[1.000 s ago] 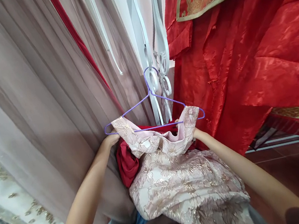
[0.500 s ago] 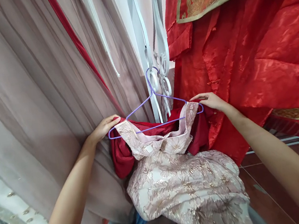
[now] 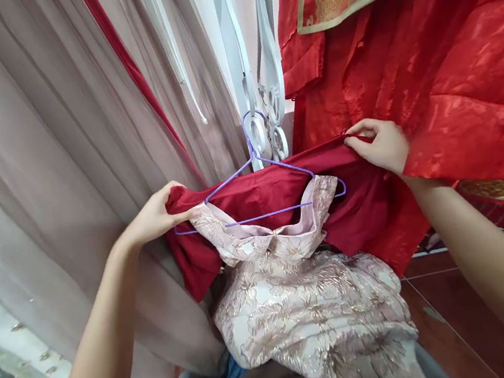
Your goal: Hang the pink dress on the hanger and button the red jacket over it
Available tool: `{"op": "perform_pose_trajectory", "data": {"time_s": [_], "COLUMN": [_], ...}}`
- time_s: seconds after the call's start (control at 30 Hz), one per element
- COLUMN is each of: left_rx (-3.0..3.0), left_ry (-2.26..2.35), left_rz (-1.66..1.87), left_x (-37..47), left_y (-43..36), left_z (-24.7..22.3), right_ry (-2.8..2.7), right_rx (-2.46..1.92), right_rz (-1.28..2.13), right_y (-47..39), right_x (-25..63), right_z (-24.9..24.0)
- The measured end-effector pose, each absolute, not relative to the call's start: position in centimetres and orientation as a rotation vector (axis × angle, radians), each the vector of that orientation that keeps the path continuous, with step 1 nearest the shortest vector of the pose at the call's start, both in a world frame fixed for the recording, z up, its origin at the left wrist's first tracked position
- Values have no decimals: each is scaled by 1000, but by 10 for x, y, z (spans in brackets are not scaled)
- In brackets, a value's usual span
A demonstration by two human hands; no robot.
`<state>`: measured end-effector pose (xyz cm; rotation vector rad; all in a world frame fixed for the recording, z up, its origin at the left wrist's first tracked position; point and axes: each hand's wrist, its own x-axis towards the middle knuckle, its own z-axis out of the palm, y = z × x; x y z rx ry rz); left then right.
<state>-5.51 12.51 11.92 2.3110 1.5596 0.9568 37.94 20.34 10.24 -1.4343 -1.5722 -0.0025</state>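
A pale pink brocade dress point(image 3: 310, 306) hangs by its straps on a purple hanger point(image 3: 267, 215), whose hook is at the white metal stand. Behind the hanger a dark red cloth point(image 3: 257, 191) is stretched from side to side. My left hand point(image 3: 157, 213) grips the cloth's left edge, its thumb by the dress strap. At the right, my right hand point(image 3: 379, 145) pinches the cloth's upper corner between thumb and fingers, higher than the hanger's end. The lower part of the dress lies over my lap.
Greyish-pink curtains point(image 3: 49, 148) fill the left side. White scrolled metal point(image 3: 273, 98) stands in the middle. A bright red garment point(image 3: 406, 86) with gold embroidery hangs at the right, partly over my right wrist. Red floor tiles point(image 3: 455, 298) show at lower right.
The dark red cloth has been drawn up and spread wider behind the hanger. My right hand has moved up and right with its corner; my left hand has moved slightly left and up.
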Motion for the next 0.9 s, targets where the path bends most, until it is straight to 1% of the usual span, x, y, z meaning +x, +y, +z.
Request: {"op": "perform_pose_trajectory", "data": {"time_s": [0.1, 0.17, 0.23, 0.33, 0.47, 0.67, 0.73, 0.8, 0.9], "left_rx": [2421, 2414, 2346, 2208, 1978, 2215, 2143, 2066, 1984], "left_ry": [1847, 2109, 2222, 2134, 1934, 1612, 1586, 1552, 1470], "left_rz": [1044, 1187, 1267, 1381, 1547, 1405, 1461, 1511, 1575], "left_x": [-44, -27, -8, 18, 47, 74, 73, 71, 73], "left_y": [113, 111, 111, 115, 121, 125, 124, 121, 112], "left_z": [98, 75, 51, 28, 24, 20, 12, 5, -6], "right_ry": [-1607, -1785, -1916, -2047, -2154, -2268, -2148, -1904, -1666], "right_rx": [-1520, -1517, -1427, -1302, -1186, -1064, -1101, -1107, -924], "right_rz": [-122, -57, -1, 71, 201, 371, 420, 487, 657], "right_y": [172, 160, 154, 155, 154, 133, 129, 127, 126], "right_x": [362, 348, 332, 306, 269, 249, 255, 261, 262], "right_z": [86, 66, 42, 15, 4, 2, -2, -7, -11]}}
